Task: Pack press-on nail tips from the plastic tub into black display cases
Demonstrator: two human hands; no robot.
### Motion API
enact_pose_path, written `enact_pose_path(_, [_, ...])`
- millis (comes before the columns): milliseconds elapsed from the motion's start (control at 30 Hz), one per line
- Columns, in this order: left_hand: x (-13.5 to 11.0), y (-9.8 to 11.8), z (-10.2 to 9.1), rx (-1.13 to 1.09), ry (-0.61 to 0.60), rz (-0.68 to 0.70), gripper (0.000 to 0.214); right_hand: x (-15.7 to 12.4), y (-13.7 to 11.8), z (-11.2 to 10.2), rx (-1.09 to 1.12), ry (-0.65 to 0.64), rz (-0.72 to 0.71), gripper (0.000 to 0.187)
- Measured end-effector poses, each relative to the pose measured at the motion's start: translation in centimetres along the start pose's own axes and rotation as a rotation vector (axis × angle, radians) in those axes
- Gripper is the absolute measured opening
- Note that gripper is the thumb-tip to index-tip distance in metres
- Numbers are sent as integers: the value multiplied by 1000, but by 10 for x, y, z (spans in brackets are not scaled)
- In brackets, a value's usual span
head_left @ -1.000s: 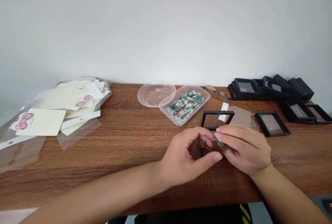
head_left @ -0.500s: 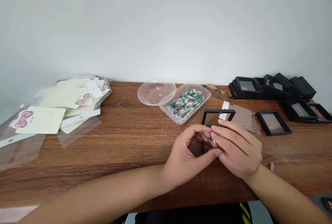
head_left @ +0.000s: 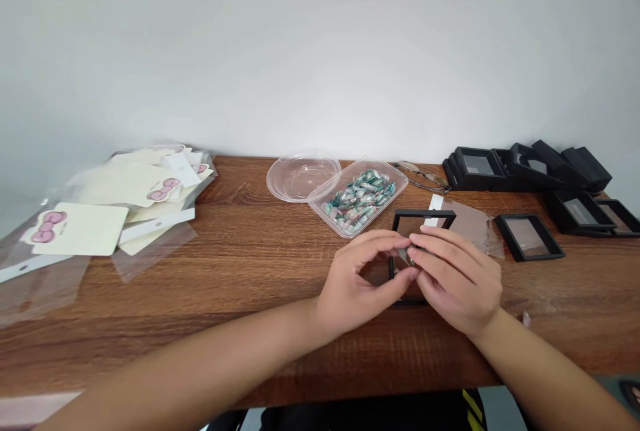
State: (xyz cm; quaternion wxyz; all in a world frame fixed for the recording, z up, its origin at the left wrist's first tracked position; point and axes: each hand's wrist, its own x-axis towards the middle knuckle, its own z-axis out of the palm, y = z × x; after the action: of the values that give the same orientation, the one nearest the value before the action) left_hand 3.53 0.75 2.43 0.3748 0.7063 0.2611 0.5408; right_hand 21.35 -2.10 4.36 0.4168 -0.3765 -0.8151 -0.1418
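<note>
My left hand [head_left: 356, 286] and my right hand [head_left: 459, 279] meet above an opened black display frame [head_left: 430, 214]. Between their fingertips is a small shiny green piece [head_left: 411, 258], mostly covered. The right fingers close round it, while the left thumb and fingertips pinch at its near side. One half of the frame is tipped up behind the fingers; the lower part lies on the table under my hands, largely hidden. Similar glossy green and pink pieces [head_left: 361, 199] fill a clear plastic tub [head_left: 345, 230] beyond my left hand.
Round clear lid [head_left: 300, 178] and eyeglasses [head_left: 423, 178] lie near the wall. Stacked black frames [head_left: 530, 168] stand at right, with a single frame [head_left: 530, 238] and a clear bag [head_left: 473, 224] nearer. Bagged cream cards [head_left: 95, 228] pile up at left. A small pale piece [head_left: 526, 319] lies by my right wrist.
My left thumb and fingertips have drawn closer to the right fingers. The green piece shows less than before, and more of the frame's lower edge is visible.
</note>
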Motion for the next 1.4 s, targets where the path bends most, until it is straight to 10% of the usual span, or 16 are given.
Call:
enact_pose_path(400, [0,-8,-4,4,11,54,37,14,8,-5,241,-22,180,39])
enact_pose_path(633, [5,-9,-8,348,-244,222,31,15,21,-13,141,46,244,37])
enact_pose_path(933, [2,-14,-7,767,-515,81,17,14,27,-12,105,62,205,34])
enact_pose_path(1400, [1,-13,-9,774,-484,7,13,13,22,-10,186,-59,149,25])
